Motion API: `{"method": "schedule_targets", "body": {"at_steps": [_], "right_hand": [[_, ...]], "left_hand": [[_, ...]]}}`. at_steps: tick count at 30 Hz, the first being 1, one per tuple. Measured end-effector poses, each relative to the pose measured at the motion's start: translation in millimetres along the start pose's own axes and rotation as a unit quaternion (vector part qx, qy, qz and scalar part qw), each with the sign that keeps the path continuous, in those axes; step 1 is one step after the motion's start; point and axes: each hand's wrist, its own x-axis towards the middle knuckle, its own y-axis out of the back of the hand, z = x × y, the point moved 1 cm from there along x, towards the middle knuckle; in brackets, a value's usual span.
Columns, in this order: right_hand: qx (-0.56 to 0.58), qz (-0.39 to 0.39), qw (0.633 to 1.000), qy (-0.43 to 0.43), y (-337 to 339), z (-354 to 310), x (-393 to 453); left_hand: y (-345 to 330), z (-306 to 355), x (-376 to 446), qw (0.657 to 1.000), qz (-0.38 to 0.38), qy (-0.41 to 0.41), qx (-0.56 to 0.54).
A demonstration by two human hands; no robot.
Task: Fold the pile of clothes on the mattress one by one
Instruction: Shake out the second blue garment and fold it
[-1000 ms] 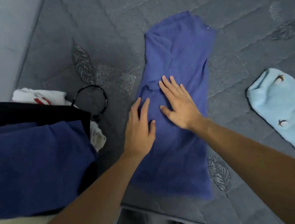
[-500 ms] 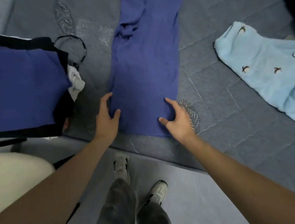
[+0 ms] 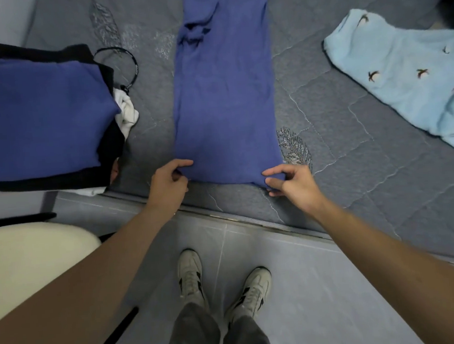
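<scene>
In the head view, a blue shirt (image 3: pixel 225 96) is being kept flat on the grey mattress (image 3: pixel 354 145) in a long narrow strip, its near hem lying just short of the mattress edge; both forearms are being reached forward and down from the bottom corners. The hem's left corner is being pinched by the left hand (image 3: pixel 167 187), index finger laid on top of the cloth, the other fingers curled beneath; the right corner is being pinched by the right hand (image 3: pixel 292 183), index finger and thumb closed on the fabric, the remaining fingers bent loosely. A dark blue folded stack (image 3: pixel 36 116) is being borne on the mattress to the left, with black and white cloth showing under it; a black cord loop (image 3: pixel 127 63) is lying beside it. A light blue garment (image 3: pixel 408 76) with small dark motifs is being left spread to the right, well apart from the shirt. Two pale shoes (image 3: pixel 190 277) are being stood in on the grey floor (image 3: pixel 325 299).
</scene>
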Motion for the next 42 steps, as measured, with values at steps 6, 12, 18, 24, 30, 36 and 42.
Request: {"method": "schedule_targets", "body": {"at_steps": [6,12,18,24,30,36,42], "right_hand": [[-0.143,0.048,0.984,0.097,-3.0,1.0,-15.6],[-0.19,0.071,0.974,0.101,-7.0,-16.3,-4.1],[-0.246,0.015,0.965,0.095,-18.1,-10.8,-5.4],[-0.215,-0.027,0.972,0.085,1.0,-10.6,4.5],[-0.18,-0.031,0.975,0.124,19.5,-55.8,13.3],[-0.107,0.009,0.986,0.125,33.3,-99.0,39.1],[-0.006,0.018,0.995,0.099,37.1,-155.8,89.2]], "left_hand": [[13.2,5.3,-1.6,0.994,0.008,-0.088,0.066],[16.9,-1.1,6.9,0.99,-0.005,-0.099,0.1],[14.2,-6.2,7.7,0.992,-0.004,-0.097,0.085],[22.5,-1.3,10.7,0.992,0.01,-0.115,0.055],[36.1,29.8,26.2,0.986,0.015,-0.148,0.075],[29.3,74.2,54.2,0.996,0.013,-0.089,0.001],[13.2,134.7,114.0,0.997,0.019,-0.067,-0.029]]}}
